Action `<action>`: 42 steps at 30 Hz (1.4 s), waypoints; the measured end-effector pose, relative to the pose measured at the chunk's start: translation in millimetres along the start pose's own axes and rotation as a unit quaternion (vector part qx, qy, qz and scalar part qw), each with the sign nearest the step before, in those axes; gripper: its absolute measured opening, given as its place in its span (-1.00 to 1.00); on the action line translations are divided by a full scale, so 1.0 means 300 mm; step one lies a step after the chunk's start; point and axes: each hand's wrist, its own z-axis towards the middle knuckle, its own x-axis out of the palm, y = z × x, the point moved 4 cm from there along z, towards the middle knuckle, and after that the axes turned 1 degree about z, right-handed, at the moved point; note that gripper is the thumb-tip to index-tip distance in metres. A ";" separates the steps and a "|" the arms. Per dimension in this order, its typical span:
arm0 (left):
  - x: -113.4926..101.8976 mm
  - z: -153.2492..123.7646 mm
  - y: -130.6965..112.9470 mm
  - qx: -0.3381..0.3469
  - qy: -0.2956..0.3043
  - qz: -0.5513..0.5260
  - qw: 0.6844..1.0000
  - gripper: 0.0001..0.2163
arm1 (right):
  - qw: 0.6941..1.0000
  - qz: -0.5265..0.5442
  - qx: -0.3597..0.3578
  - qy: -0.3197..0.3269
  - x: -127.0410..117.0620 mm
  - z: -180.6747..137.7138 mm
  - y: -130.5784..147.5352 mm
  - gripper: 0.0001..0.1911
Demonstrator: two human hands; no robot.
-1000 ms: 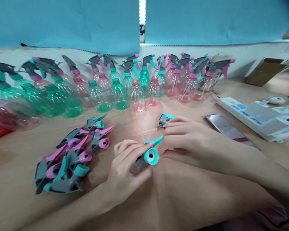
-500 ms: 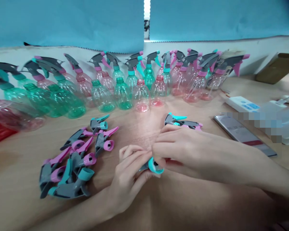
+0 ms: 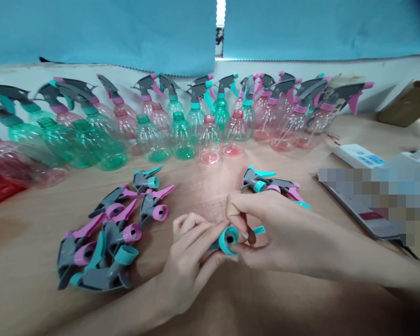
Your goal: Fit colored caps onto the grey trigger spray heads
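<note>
My left hand (image 3: 189, 252) grips a grey and teal spray trigger head (image 3: 224, 243), its round teal collar facing me with the dark hole in the middle showing. My right hand (image 3: 276, 233) has its thumb and fingers closed at the right side of the same head, where a teal lever end pokes out past the fingers. Much of the grey body is hidden by the hands. Left of them lies a pile of loose trigger heads (image 3: 117, 233) in grey, pink and teal. Several more trigger heads (image 3: 275, 184) lie just beyond my right hand.
Pink and green bottles (image 3: 210, 142) stand in rows at the back, many fitted with sprayers. A red bag (image 3: 3, 189) lies at the left. On the right are a phone (image 3: 364, 210), a white power strip (image 3: 360, 156) and a brown box (image 3: 406, 102).
My right hand has shifted slightly right and lower and its fingers have moved off the collar's front, so the collar's opening and the teal lever now show. My left hand keeps its grip.
</note>
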 end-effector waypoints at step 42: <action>0.010 -0.005 0.013 -0.031 -0.022 -0.021 0.999 -0.79 | 0.989 0.090 0.115 -0.022 -0.074 0.007 -0.019 -0.75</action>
